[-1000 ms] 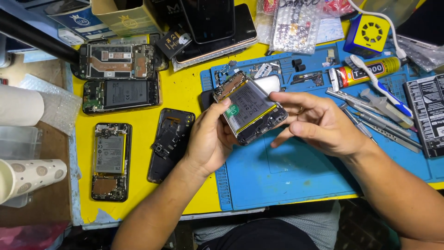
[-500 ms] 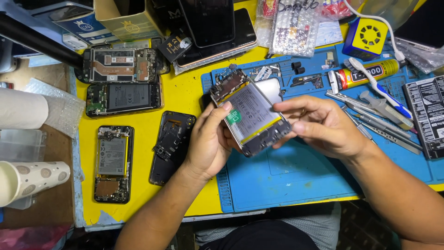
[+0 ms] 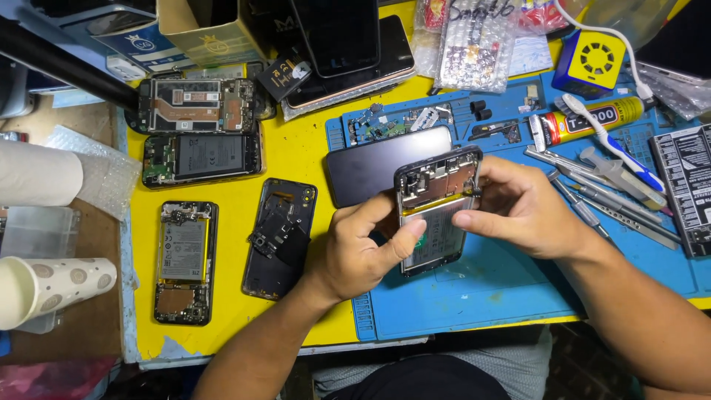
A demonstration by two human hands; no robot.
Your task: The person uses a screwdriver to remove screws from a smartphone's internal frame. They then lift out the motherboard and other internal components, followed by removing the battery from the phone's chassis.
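Whereas a second ago the opened phone (image 3: 437, 211) lay tilted between the palms, it now stands nearly upright above the blue mat (image 3: 518, 296), internals facing up. Left hand (image 3: 363, 248) thumb presses its battery; right hand (image 3: 518, 207) fingers clamp its right edge.

My left hand (image 3: 363, 248) covers the lower left side of the opened black phone (image 3: 437, 211), and the white paper cup (image 3: 48, 289) gets clipped at the frame's left edge.
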